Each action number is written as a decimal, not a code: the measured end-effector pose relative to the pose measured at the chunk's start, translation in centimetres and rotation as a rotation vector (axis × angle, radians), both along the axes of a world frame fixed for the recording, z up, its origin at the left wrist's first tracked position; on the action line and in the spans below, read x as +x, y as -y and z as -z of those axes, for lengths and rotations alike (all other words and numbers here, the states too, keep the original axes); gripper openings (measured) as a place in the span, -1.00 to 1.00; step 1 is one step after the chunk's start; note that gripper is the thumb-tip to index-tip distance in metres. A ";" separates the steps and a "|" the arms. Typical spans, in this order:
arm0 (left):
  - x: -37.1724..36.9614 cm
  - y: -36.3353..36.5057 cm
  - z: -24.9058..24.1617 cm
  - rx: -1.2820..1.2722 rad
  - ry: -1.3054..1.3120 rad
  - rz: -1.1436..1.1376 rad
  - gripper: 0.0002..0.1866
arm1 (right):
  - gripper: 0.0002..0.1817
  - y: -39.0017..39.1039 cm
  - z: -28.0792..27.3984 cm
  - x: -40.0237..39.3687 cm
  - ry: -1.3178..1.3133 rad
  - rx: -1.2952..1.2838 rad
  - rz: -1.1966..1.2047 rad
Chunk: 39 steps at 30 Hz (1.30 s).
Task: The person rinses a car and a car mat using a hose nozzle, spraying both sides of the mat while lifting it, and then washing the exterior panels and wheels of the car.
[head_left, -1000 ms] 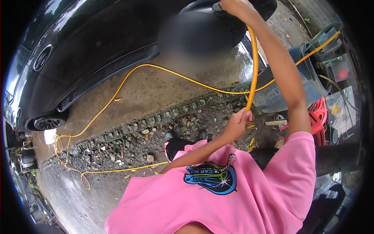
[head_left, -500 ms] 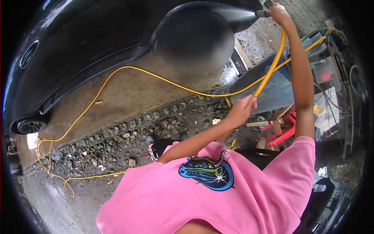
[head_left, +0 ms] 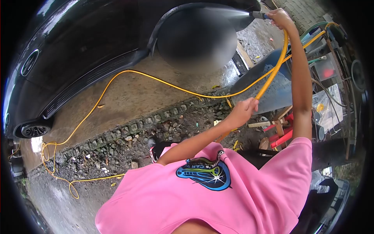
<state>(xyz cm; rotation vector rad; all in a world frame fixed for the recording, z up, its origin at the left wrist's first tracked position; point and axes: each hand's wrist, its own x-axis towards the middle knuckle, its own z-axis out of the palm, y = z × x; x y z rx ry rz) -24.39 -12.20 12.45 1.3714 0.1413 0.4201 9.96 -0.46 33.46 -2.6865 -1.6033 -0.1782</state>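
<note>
Near the top right, my right hand (head_left: 280, 19) is closed round the spray nozzle (head_left: 258, 15), which sends a white jet leftward at the black car (head_left: 97, 43) by its wheel arch. The wheel area is blurred. A thick yellow hose (head_left: 274, 72) runs down from that hand. Lower down, my left hand (head_left: 244, 110) has its fingers wrapped round the same hose. A thinner part of yellow hose (head_left: 156, 78) curves across the wet concrete and loops at the far left.
A blue-grey drum (head_left: 263, 87) lies right of the car. Below it are a red plastic object (head_left: 282, 138) and wood pieces. A rough stone edge (head_left: 132, 126) borders the concrete, with rubble beside it. Metal bars (head_left: 339, 70) stand at the right.
The nozzle and its jet have shifted slightly left, with my right hand. My left hand keeps its hold on the hose. The whole view has moved a little.
</note>
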 end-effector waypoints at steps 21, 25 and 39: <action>-1.5 1.4 -0.2 -0.095 -0.055 -0.008 -0.59 | -0.73 1.4 5.7 6.3 -0.229 0.094 0.271; -2.0 2.7 1.4 -0.106 -0.043 -0.010 -0.60 | -0.75 1.1 6.3 0.9 -0.408 0.155 0.238; -4.8 4.5 4.9 -0.065 -0.156 0.013 -0.53 | -0.81 11.0 17.5 1.0 -0.498 0.249 0.495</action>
